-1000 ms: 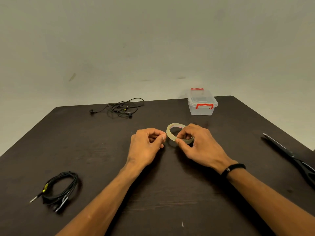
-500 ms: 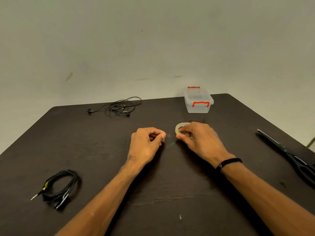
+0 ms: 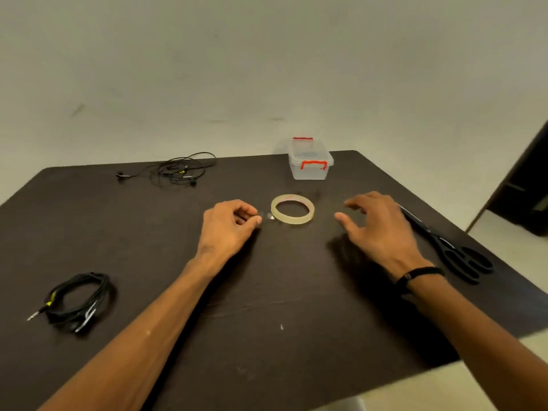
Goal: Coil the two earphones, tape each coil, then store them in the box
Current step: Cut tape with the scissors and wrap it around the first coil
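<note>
Two earphones lie left of the tape roll (image 3: 292, 209), which serves as the landmark near the middle of the dark table (image 3: 296, 336). The coiled earphone (image 3: 77, 296) sits far to the roll's left and nearer the person, its plug pointing left; it lies as it did a second ago. The loose earphone (image 3: 175, 171) is left of the roll and farther back, a tangle by the table's far edge, also unmoved.

The left hand (image 3: 228, 226) rests just left of the roll, fingers curled in, thumb and forefinger pressed together on what looks like a small clear tape end (image 3: 270, 216) leading toward the roll; whether that end is still joined to the roll cannot be told. Its pose matches the earlier frames.

The roll now lies flat on the table with nothing touching its ring. Half a second ago the right hand was gripping it, and a second ago it was held tilted up.

Behind the roll and slightly right stands the clear box (image 3: 310, 161) with red latches, lid on.

The right hand (image 3: 376, 226) has let go and moved off to the roll's right, well apart from it, fingers spread and loosely bent, holding nothing. Right of that hand lie black scissors (image 3: 450, 247), blades pointing away.
</note>
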### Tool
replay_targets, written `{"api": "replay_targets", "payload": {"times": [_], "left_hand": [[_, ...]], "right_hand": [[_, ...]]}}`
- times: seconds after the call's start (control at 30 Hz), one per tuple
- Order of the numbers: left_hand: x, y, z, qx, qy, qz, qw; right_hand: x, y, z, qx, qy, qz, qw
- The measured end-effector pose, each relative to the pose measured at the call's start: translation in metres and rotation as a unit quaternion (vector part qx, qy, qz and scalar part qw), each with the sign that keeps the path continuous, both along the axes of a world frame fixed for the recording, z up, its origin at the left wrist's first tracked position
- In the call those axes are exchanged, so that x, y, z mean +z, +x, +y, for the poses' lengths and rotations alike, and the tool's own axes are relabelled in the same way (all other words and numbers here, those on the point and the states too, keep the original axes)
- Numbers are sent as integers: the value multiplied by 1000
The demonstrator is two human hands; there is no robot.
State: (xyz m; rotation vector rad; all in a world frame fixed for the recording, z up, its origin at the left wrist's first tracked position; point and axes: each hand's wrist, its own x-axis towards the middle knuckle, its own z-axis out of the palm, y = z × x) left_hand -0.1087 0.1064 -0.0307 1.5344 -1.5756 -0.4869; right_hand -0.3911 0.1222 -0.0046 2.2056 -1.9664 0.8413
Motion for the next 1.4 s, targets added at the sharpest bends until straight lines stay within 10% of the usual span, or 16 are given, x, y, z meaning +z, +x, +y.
{"api": "replay_targets", "payload": {"times": [0.27, 0.8, 1.0, 1.23, 1.4], "left_hand": [[1, 1, 7, -1, -15, -23, 1000], [-3, 0, 9, 5, 1, 24, 1000], [-4, -1, 9, 16, 3, 33, 999], [-4, -1, 8, 15, -9, 54, 998], [-6, -1, 5, 12, -21, 44, 999]], "right_hand": [[19, -123, 74, -253, 162, 76, 951], [61, -84, 53, -140, 368, -109, 913], [63, -39, 82, 44, 445, -487, 750], [54, 34, 80, 168, 480, -617, 600], [59, 45, 53, 120, 527, -628, 559]]}}
